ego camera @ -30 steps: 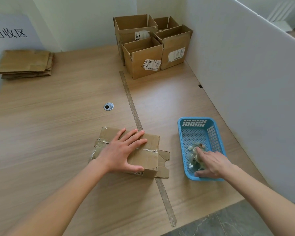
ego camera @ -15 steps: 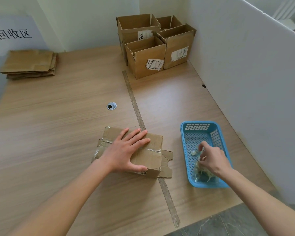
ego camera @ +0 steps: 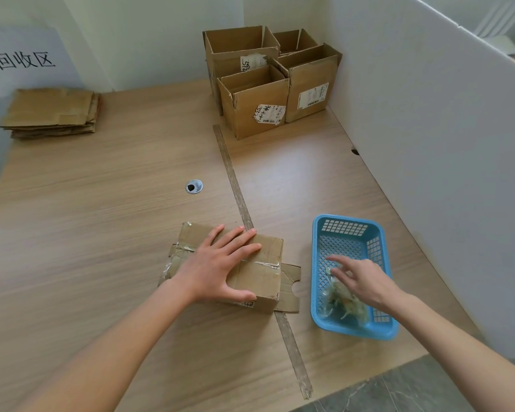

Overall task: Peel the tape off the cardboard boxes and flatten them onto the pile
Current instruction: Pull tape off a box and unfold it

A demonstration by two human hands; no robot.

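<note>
Right now the left hand [ego camera: 217, 270] lies flat, fingers spread wide, pressing on the top of a box [ego camera: 235, 263] on the table [ego camera: 101, 233], thumb hooked near the box's near edge. Tape [ego camera: 260, 264] runs across the box top just past the fingertips, and more crinkled tape clings to the end beyond the wrist side. A loose flap [ego camera: 290, 288] sticks out between the two hands. The right hand [ego camera: 360, 281] hovers over the blue basket [ego camera: 348, 224], fingers loosely open, holding nothing; a wad of peeled tape [ego camera: 342, 301] sits in the basket under it (touching or not, cannot tell).

Risks, as I judge them: tape strands could stick to the right fingers and drag out of the basket when the hand lifts. Leftover tape on the box could stop it folding flat, or tear the cardboard if yanked. The flattened pile [ego camera: 51, 113] is far beyond the left hand, four open boxes [ego camera: 268, 81] wait far ahead.
</note>
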